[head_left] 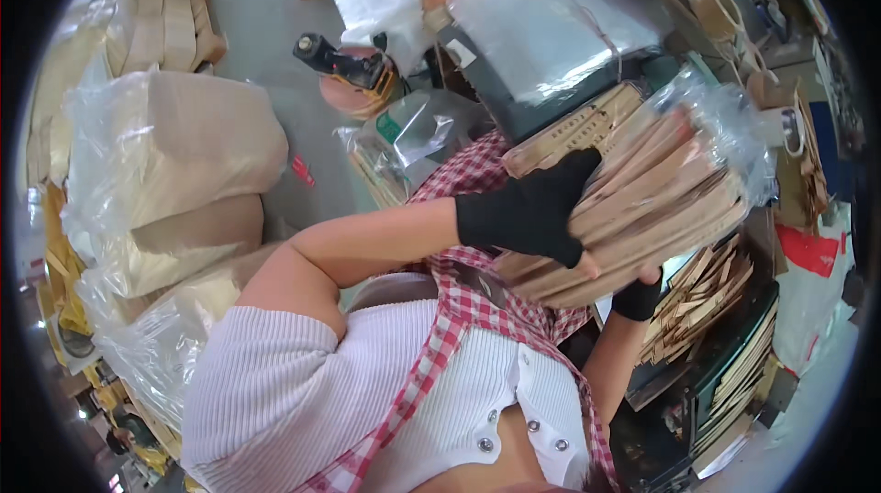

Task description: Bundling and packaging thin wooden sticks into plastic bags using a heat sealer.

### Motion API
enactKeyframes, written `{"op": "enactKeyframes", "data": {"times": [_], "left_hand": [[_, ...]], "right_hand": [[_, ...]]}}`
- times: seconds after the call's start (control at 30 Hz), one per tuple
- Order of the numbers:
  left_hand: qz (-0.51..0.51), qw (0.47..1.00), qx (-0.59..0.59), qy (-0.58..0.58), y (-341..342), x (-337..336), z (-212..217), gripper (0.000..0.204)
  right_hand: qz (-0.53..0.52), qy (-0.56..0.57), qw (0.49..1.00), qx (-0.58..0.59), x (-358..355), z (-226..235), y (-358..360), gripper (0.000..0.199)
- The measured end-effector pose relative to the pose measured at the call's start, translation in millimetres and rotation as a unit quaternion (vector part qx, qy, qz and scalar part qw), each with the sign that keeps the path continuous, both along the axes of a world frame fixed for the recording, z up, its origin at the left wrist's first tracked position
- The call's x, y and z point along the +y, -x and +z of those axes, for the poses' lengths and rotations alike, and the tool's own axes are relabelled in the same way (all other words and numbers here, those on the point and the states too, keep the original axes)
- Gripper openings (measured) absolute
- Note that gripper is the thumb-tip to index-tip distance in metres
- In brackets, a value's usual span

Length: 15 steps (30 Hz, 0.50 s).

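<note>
Head view, looking down the person's front. A thick bundle of flat brown paper pieces — partly sheathed in clear plastic at its upper right end — lies at centre right of the frame, its long axis running from lower left up to upper right. The left hand, in a black fingerless glove, is laid over the bundle's near upper face, fingers curled down around the lower edge and gripping it. The right hand, also gloved in black, supports the bundle from beneath; only a wrist and a fingertip show, so its grip cannot be told, though it probably cups the underside. The left hand is thus the plainer hold, on the bundle's lower-left end. Below right, loose brown paper strips fan over dark trays. At left of the frame stand plastic-wrapped brown stacks; a tape dispenser sits upper centre.
</note>
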<state>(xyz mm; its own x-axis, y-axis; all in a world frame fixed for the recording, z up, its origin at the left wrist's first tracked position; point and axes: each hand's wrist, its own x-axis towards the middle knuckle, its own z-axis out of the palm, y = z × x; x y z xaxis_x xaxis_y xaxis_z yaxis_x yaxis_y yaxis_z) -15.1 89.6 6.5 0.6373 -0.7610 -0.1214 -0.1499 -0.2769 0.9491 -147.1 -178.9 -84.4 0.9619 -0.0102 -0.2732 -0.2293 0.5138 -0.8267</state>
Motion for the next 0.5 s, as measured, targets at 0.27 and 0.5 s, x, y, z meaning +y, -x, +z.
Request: {"op": "enactKeyframes", "data": {"times": [0.27,0.5], "left_hand": [[-0.001,0.933,-0.219,-0.285,-119,81,-169,0.027],[0.275,0.872,-0.091,-0.395,-162,19,-320,0.022]], "right_hand": [[0.136,-0.085,0.987,-0.03,-65,-167,124,0.085],[0.02,-0.734,0.677,0.05,10,-146,106,0.082]]}}
